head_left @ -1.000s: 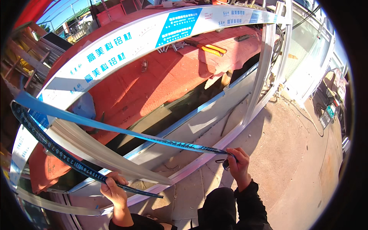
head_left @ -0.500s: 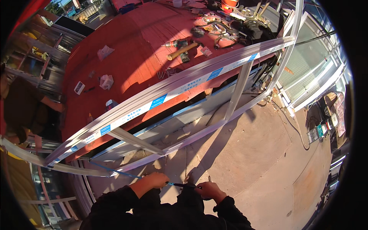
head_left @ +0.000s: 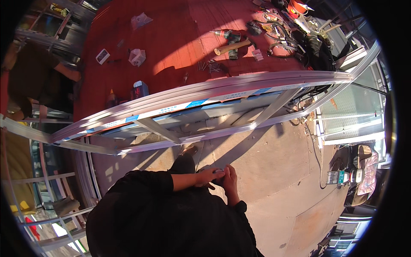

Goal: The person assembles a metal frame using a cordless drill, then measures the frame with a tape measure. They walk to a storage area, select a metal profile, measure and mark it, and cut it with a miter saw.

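Observation:
My left hand (head_left: 208, 176) and my right hand (head_left: 231, 180) are close together in front of my body, above the concrete floor. Both are closed around a small dark object (head_left: 218, 180), mostly hidden by the fingers, so its kind does not show. Beyond them a long white metal frame (head_left: 201, 91) with crossbars leans along the side of a red-covered work table (head_left: 180, 47). Strips of blue and white printed film run along the frame, which neither hand touches.
On the table lie a hammer (head_left: 231, 47), a cordless drill (head_left: 233, 38), several screws (head_left: 212, 66) and crumpled plastic bags (head_left: 137, 57). Tangled cables (head_left: 278, 36) sit at the back right. Another person's arm (head_left: 67, 70) is at the left. Glass panels (head_left: 351, 111) stand at the right.
My hands, earlier apart with a blue strip and a dark, slender thing stretched between them, have come together. The blue strip no longer shows. The view has shifted and my body leans farther forward.

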Available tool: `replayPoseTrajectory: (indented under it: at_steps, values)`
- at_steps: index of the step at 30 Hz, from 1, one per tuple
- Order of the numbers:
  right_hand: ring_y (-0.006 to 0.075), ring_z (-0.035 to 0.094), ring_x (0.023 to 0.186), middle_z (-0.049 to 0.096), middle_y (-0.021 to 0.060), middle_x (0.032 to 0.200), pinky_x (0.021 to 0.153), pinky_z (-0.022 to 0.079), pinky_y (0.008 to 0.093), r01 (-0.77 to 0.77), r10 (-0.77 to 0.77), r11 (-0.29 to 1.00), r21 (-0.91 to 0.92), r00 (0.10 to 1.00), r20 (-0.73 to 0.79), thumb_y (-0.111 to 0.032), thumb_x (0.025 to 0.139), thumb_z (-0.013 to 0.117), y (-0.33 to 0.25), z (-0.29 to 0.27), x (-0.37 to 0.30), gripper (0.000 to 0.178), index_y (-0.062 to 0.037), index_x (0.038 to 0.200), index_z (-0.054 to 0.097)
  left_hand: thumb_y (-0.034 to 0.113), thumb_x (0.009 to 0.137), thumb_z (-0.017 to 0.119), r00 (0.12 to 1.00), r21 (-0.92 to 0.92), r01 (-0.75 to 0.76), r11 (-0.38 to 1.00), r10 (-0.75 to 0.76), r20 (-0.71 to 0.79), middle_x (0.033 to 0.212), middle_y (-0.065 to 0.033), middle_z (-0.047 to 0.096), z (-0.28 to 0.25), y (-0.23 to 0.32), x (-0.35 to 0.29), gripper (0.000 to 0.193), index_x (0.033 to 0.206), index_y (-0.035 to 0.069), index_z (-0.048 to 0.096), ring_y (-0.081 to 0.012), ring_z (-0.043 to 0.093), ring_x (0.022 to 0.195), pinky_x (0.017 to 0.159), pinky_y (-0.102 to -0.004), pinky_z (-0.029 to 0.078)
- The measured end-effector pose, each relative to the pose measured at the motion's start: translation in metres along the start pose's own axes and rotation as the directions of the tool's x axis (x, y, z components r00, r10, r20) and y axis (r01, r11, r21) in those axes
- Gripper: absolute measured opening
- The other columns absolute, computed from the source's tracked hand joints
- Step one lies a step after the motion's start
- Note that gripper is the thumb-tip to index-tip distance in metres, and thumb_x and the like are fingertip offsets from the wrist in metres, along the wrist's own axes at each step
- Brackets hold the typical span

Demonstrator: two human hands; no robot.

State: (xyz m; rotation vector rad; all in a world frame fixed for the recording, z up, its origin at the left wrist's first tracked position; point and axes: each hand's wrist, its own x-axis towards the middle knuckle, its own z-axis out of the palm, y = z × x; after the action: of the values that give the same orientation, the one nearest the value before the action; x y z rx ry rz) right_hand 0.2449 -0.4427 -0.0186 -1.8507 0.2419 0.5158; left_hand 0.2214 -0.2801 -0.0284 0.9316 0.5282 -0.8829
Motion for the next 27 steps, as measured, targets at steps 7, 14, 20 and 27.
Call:
replayPoseTrajectory:
  at_steps: [7, 14, 20, 27]
  values:
    - [0.0283, 0.058, 0.121, 0.06, 0.0192, 0.132, 0.102, 0.045, 0.0374, 0.153, -0.138, 0.976, -0.157, 0.985, 0.102, -0.019, 0.099, 0.056, -0.076, 0.008, 0.059, 0.043, 0.0028, 0.135, 0.053, 0.036, 0.092, 0.07, 0.679, 0.091, -0.437, 0.895, 0.395, -0.619, 0.109, -0.0103, 0.065, -0.099, 0.132, 0.053, 0.056, 0.133, 0.002, 0.052, -0.0199, 0.066, 0.091, 0.068, -0.0332, 0.057]
    - [0.0319, 0.067, 0.107, 0.07, 0.022, 0.113, 0.092, 0.052, 0.0381, -0.046, 0.062, 0.929, -0.368, 0.998, 0.031, -0.022, 0.095, 0.06, -0.033, -0.072, 0.012, 0.035, 0.0033, 0.118, 0.066, 0.032, 0.098, 0.057, -0.07, 0.928, -0.252, 0.275, 0.951, -0.301, 0.134, -0.0137, 0.055, -0.249, 0.194, 0.144, 0.043, 0.132, 0.006, 0.052, -0.0248, 0.058, 0.114, 0.1, -0.0411, 0.045]
    - [0.0336, 0.068, 0.103, 0.071, 0.0212, 0.107, 0.089, 0.053, 0.0402, -0.266, 0.215, 0.949, -0.169, 0.939, -0.27, -0.032, 0.092, 0.063, 0.056, -0.176, -0.062, 0.04, -0.0015, 0.118, 0.066, 0.035, 0.097, 0.054, -0.27, 0.951, 0.097, 0.294, 0.927, -0.259, 0.133, -0.0164, 0.056, -0.271, 0.215, 0.156, 0.043, 0.129, 0.006, 0.055, -0.0303, 0.058, 0.116, 0.1, -0.0456, 0.045]
    - [0.0335, 0.068, 0.099, 0.072, 0.016, 0.104, 0.085, 0.053, 0.0407, -0.388, 0.344, 0.922, -0.011, 0.83, -0.439, -0.036, 0.091, 0.061, 0.157, -0.317, -0.141, 0.038, -0.0067, 0.115, 0.067, 0.036, 0.092, 0.058, -0.235, 0.651, 0.452, 0.61, 0.785, -0.573, 0.127, -0.0157, 0.059, -0.055, 0.121, 0.141, 0.045, 0.129, 0.011, 0.056, -0.0357, 0.059, 0.111, 0.091, -0.0463, 0.048]
